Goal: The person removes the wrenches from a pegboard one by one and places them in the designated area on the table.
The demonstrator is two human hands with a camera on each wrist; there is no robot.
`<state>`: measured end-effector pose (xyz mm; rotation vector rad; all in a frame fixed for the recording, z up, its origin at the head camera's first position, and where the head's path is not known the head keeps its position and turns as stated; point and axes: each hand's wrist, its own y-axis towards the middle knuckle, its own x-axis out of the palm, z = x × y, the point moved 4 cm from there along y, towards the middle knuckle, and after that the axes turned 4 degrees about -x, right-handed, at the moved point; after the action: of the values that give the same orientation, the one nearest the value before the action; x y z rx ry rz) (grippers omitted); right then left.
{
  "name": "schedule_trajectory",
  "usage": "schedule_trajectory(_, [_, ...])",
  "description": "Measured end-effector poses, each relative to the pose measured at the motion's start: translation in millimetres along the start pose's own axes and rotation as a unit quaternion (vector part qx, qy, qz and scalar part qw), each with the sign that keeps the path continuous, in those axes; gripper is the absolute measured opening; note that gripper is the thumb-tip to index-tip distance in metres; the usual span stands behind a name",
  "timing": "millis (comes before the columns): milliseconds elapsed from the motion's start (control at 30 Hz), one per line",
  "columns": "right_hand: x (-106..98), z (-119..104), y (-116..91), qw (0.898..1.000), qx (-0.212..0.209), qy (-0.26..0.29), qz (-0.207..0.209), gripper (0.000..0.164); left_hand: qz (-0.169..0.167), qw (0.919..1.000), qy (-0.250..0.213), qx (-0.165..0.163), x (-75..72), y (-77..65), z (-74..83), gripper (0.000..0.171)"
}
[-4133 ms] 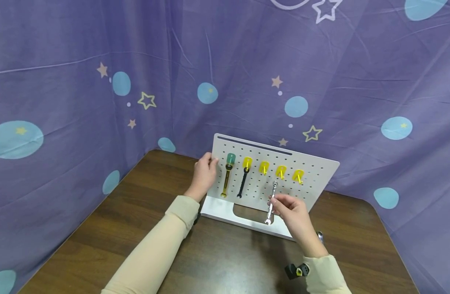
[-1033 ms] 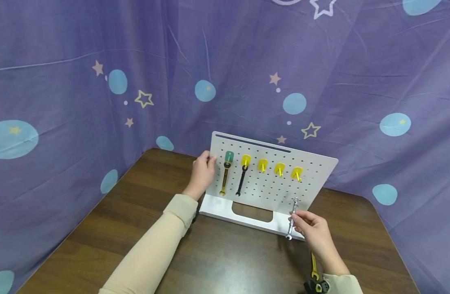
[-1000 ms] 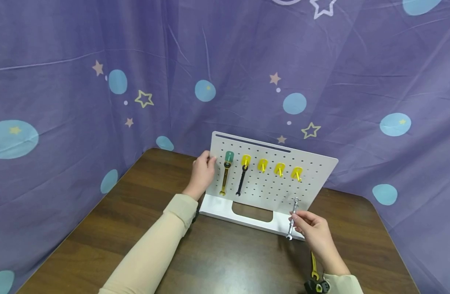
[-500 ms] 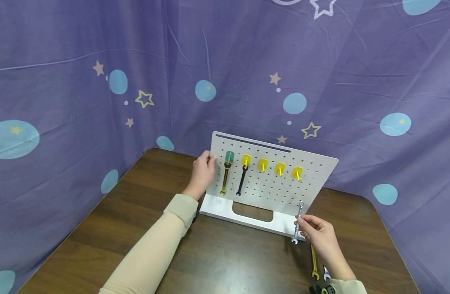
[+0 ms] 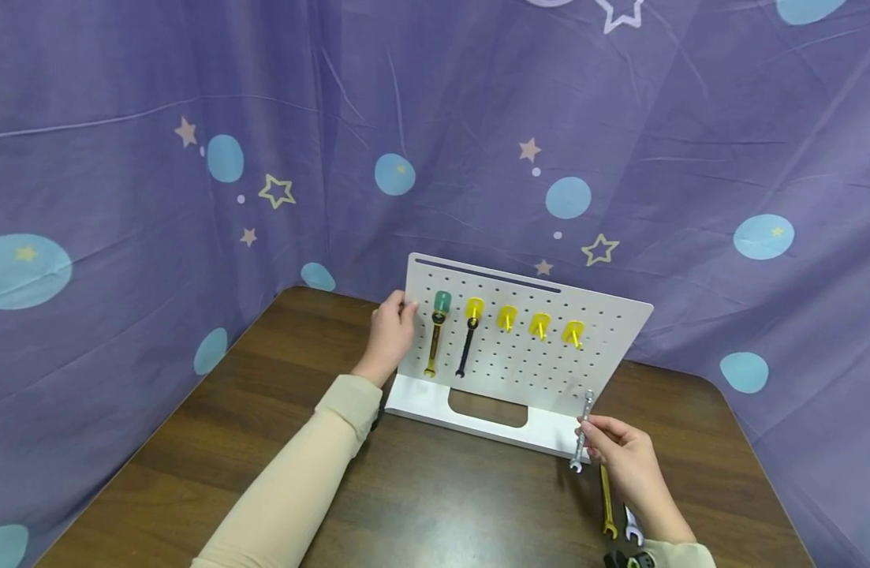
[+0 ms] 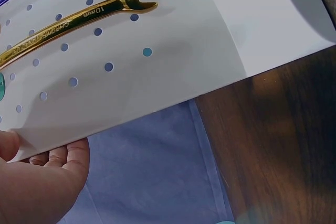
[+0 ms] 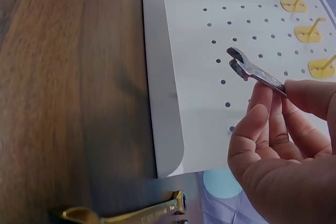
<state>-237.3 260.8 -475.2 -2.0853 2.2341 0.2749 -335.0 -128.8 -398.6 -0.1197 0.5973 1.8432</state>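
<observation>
My left hand (image 5: pixel 392 335) grips the left edge of the white pegboard (image 5: pixel 520 371), thumb in front and fingers behind, as the left wrist view also shows. With thumb and fingertips, my right hand (image 5: pixel 626 457) pinches a silver combination wrench (image 5: pixel 581 442) by its shank, its ring end up and open end down, in front of the board's lower right corner. A gold wrench (image 5: pixel 435 347) hangs from the green hook (image 5: pixel 442 301), and a dark wrench (image 5: pixel 467 347) from the yellow hook (image 5: pixel 475 306). Three yellow hooks (image 5: pixel 540 326) to the right bear nothing.
On the brown table (image 5: pixel 435 505), beside my right forearm, lie another gold wrench (image 5: pixel 608 505) and a silver wrench (image 5: pixel 632 527), the latter partly hidden by the wrist. A purple curtain (image 5: pixel 463 118) with stars hangs behind the table.
My right hand has carried the silver wrench right and down, from before the middle of the board to its lower right corner. The wrenches on the table have come into view; my left hand keeps its grip.
</observation>
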Motion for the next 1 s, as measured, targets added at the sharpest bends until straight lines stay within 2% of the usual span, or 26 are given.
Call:
schedule_trajectory(367, [-9, 4, -2, 1.000, 0.024, 0.005, 0.015, 0.032, 0.006, 1.0000, 0.003, 0.002, -0.9, 0.6, -0.4, 0.014])
schedule_trajectory(767, [-23, 10, -8, 0.998, 0.018, -0.059, 0.020, 0.034, 0.006, 1.0000, 0.001, 0.002, 0.5, 0.8, -1.6, 0.014])
schedule_trajectory(1000, [-28, 15, -9, 0.998, 0.019, -0.050, 0.024, 0.032, 0.008, 1.0000, 0.005, 0.003, 1.3, 1.6, -3.0, 0.015])
